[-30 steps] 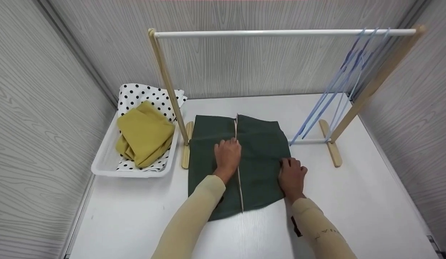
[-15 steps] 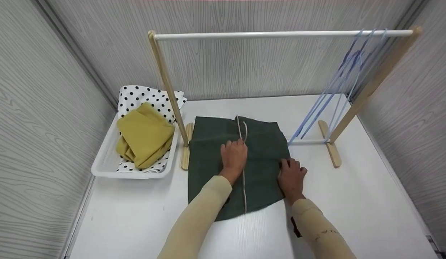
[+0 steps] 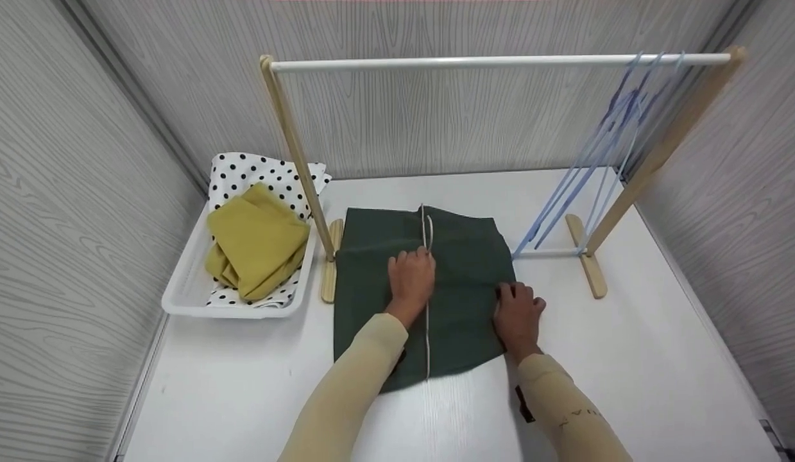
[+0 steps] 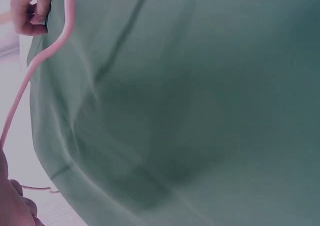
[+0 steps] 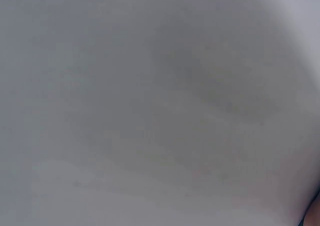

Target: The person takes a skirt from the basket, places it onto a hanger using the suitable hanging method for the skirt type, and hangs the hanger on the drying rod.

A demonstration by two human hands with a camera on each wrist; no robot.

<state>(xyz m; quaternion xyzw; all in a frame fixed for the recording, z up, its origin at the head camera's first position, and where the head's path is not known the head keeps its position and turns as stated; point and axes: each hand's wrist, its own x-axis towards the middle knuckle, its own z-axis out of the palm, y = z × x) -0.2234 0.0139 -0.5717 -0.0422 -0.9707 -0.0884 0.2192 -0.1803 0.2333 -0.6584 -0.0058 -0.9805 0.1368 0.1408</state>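
Dark green cloth (image 3: 464,308) spread out on the white tabletop (image 3: 666,359), in front of the rack and between its two feet, a few creases in it. Both hands on the job. Left hand (image 3: 411,280) grips a thin pale pink hanger (image 4: 61,38) over the middle of the cloth; hanger runs lengthwise, hook at the far end, near end reaching about the cloth's near edge. Right hand (image 3: 519,314) has its fingers curled at the cloth's right edge, pinching it. Rack (image 3: 468,62) has a white top bar and wooden legs; several blue hangers (image 3: 627,112) hang bunched at its right end. Left of rack: white basket (image 3: 230,312), mustard cloth (image 3: 259,240) on top of a white cloth with black dots (image 3: 243,170), whose corner pokes past the rim. Sleeves (image 3: 346,385) are beige, right one with dark marks. Right wrist view is blurred, mostly grey.
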